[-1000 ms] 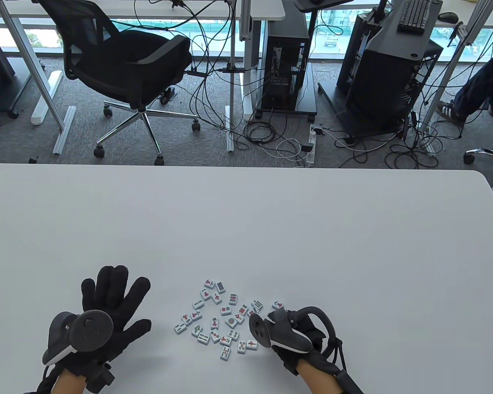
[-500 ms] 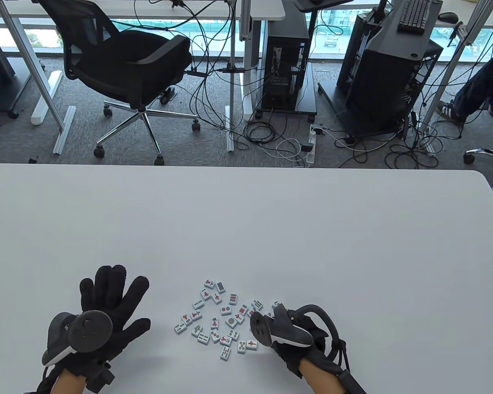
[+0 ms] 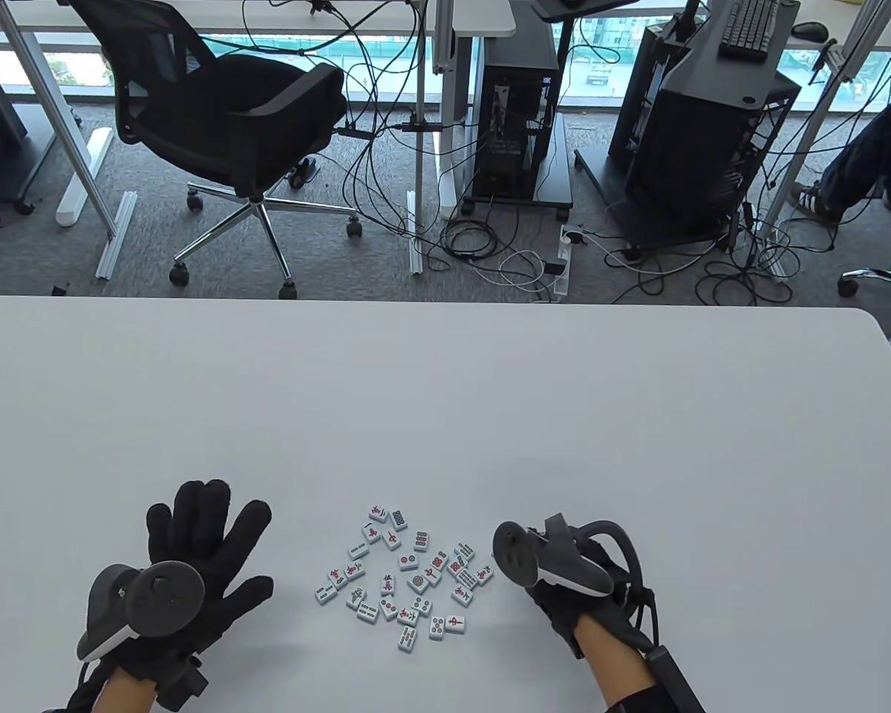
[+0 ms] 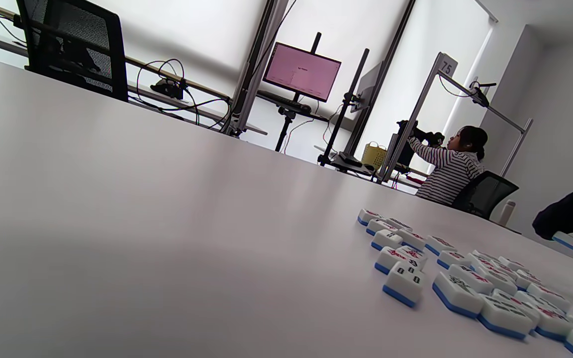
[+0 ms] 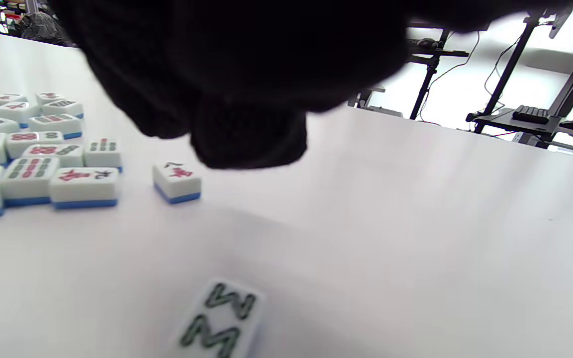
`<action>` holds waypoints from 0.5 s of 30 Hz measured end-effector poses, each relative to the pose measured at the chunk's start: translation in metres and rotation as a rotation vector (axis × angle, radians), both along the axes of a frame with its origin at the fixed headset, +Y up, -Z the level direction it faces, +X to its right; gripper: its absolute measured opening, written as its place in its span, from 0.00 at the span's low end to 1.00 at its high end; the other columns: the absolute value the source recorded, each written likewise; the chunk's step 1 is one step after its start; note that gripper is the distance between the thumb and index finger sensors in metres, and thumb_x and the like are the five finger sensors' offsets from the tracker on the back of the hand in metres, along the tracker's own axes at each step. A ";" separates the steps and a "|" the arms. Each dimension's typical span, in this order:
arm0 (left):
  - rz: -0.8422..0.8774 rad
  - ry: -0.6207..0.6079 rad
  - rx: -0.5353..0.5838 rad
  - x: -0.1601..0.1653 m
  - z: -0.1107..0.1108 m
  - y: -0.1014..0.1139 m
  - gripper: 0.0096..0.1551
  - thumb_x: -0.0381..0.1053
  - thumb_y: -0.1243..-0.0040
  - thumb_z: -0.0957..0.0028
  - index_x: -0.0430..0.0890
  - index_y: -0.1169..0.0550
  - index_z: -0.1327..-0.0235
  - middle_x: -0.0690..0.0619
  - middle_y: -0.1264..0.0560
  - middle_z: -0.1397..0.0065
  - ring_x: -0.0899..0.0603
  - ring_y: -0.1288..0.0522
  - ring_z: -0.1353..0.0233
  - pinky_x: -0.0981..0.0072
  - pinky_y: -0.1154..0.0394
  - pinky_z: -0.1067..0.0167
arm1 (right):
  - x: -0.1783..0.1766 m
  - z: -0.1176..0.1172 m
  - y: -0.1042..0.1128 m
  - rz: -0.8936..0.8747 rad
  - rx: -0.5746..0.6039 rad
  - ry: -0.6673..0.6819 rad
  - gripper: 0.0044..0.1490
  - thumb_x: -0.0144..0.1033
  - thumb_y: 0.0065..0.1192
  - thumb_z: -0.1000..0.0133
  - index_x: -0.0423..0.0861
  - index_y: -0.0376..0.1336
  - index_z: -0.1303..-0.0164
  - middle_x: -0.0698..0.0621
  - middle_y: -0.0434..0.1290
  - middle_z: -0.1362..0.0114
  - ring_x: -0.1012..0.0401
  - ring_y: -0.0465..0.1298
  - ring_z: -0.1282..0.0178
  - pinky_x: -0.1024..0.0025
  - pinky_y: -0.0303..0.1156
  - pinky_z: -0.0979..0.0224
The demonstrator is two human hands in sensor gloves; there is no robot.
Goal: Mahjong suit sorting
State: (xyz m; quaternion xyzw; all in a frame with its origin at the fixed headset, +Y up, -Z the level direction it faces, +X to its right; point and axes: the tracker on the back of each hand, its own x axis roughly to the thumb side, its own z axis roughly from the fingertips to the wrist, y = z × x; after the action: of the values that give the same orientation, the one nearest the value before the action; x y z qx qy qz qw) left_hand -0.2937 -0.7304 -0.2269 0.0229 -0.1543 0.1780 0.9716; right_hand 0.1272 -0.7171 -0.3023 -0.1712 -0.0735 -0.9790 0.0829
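white-faced mahjong tiles [image 3: 408,575] lie jumbled between the hands, left hand [image 3: 193,553] spread flat beside them, right hand [image 3: 564,575] just right of them, its grip hidden.

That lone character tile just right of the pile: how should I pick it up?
Pinch the lone tile's opposite side edges from above, coming in from its right. It lies flat, face up, apart from the pile, with bare table on that side.
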 end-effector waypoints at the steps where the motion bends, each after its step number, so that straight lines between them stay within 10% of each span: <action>1: -0.001 0.001 0.000 0.000 0.000 0.000 0.49 0.80 0.59 0.53 0.71 0.59 0.22 0.69 0.80 0.22 0.52 0.85 0.20 0.44 0.83 0.29 | 0.007 -0.005 0.000 0.012 -0.017 -0.001 0.36 0.42 0.71 0.54 0.39 0.66 0.37 0.52 0.82 0.62 0.65 0.78 0.79 0.71 0.77 0.72; 15: -0.005 0.007 -0.021 -0.001 -0.002 -0.002 0.48 0.80 0.58 0.53 0.70 0.59 0.22 0.68 0.80 0.22 0.52 0.85 0.20 0.43 0.83 0.29 | 0.032 -0.006 -0.043 0.065 -0.107 0.005 0.36 0.42 0.70 0.53 0.42 0.66 0.36 0.51 0.82 0.60 0.64 0.79 0.77 0.71 0.78 0.70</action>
State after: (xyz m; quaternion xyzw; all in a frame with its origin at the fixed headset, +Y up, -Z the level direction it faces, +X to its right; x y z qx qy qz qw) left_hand -0.2943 -0.7328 -0.2285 0.0129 -0.1489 0.1770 0.9728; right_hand 0.1594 -0.7600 -0.3083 -0.1754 -0.1311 -0.9700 0.1054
